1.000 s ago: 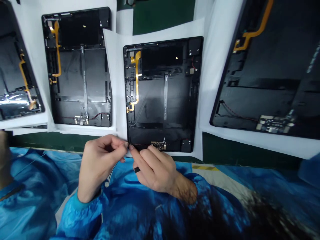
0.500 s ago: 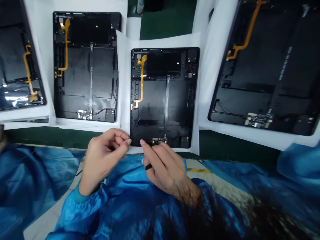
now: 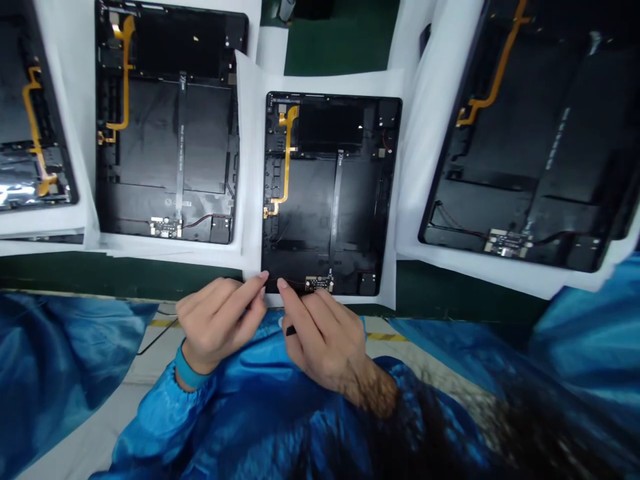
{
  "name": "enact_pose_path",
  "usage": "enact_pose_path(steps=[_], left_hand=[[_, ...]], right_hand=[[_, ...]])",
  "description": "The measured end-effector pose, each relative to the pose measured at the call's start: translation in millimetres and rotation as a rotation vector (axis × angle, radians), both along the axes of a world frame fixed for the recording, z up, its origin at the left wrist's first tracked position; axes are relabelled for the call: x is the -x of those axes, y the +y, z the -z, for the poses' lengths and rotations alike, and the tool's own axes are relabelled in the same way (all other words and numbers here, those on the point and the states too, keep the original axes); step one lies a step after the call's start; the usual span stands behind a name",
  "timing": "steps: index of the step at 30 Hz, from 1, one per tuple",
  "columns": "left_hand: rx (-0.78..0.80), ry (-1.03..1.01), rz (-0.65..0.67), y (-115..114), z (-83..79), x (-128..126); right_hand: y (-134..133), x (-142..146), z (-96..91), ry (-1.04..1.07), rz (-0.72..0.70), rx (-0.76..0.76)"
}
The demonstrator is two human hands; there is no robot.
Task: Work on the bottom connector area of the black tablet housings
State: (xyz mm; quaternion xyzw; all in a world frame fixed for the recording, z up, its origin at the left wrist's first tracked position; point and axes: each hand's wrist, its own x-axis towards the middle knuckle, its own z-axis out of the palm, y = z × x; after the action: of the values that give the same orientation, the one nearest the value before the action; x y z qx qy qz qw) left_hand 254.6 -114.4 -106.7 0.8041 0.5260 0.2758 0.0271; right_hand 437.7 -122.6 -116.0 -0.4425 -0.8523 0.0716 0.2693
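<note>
In the head view, a black tablet-like housing (image 3: 310, 220) lies in front of me with its inside facing up. A small circuit board (image 3: 319, 284) sits along its near edge, with a thin dark wire (image 3: 296, 281) running left from it. My left hand (image 3: 223, 320) reaches the near left corner; its index fingertip presses there, the thumb is apart and the other fingers are curled. My right hand (image 3: 325, 333), with a black band on one digit, rests its index fingertip by the wire, left of the board. Its thumb is apart from that finger, and the other fingers are bent.
Similar housings lie to the left (image 3: 165, 160), far left (image 3: 20, 133) and right (image 3: 540, 167). White sheets (image 3: 345, 81) lie beneath them on a green table surface (image 3: 345, 47). Blue-clad people (image 3: 65, 347) are close on both sides.
My left thumb and index finger have parted from a pinch, and the index finger now reaches over the housing's corner. My right hand has barely moved. The view has shifted slightly.
</note>
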Motion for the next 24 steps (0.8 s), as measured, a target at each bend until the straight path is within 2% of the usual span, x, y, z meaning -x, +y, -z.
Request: enact_pose_path(steps=[7,11,16,24], left_hand=[[-0.039,0.070,0.118,3.7,3.1,5.6],[-0.072,0.079,0.127,4.0,5.4,6.3],[-0.101,0.089,0.110,2.9,9.4,4.5],[-0.131,0.067,0.089,2.6,11.7,1.6]], right_hand=[[1.7,5.4,-1.0,-0.002,0.084,0.013],[7.8,3.2,-6.6,0.081,0.162,0.121],[17.2,0.6,-14.4,0.125,0.196,0.297],[19.3,5.8,-15.8,0.198,0.266,0.366]])
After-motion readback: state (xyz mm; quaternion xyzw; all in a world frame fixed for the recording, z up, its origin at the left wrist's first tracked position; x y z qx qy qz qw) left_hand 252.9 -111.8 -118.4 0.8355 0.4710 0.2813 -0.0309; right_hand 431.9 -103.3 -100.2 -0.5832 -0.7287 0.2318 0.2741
